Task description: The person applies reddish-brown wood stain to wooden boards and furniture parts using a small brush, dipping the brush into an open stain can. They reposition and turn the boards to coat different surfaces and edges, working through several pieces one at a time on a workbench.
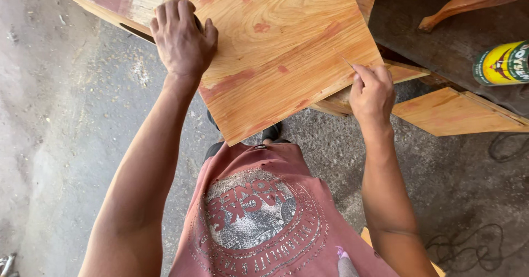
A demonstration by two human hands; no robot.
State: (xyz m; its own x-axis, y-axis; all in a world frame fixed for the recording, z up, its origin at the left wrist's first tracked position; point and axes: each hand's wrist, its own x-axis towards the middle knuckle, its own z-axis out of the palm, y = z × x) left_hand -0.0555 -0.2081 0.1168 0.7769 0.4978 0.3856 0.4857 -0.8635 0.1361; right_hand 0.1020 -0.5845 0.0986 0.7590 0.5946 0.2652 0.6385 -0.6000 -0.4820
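- Head view looks straight down: both bare arms reach forward over a grey concrete floor [66, 117].
- Wooden panel [275, 45], light orange grain with reddish stain patches, lies tilted; its near corner points toward the person's chest and hangs past the stacked boards beneath.
- Left hand [182, 37] rests on the panel's left edge, fingers curled over something dark that is mostly hidden; what it is cannot be told.
- Right hand [373, 92] sits at the panel's right edge, fingers pinched shut on a thin stick-like tool [347, 63]; the tip touches the panel surface near that edge.
- Lower boards [457, 114], same orange wood, stick out to the right beneath the panel.
- Can [502, 63] with yellow and green label lies on its side on a dark surface at far right.
- Curved wooden piece [474, 1] at upper right, well apart from both hands.
- Dark cable [468, 244] coils on the floor at lower right.
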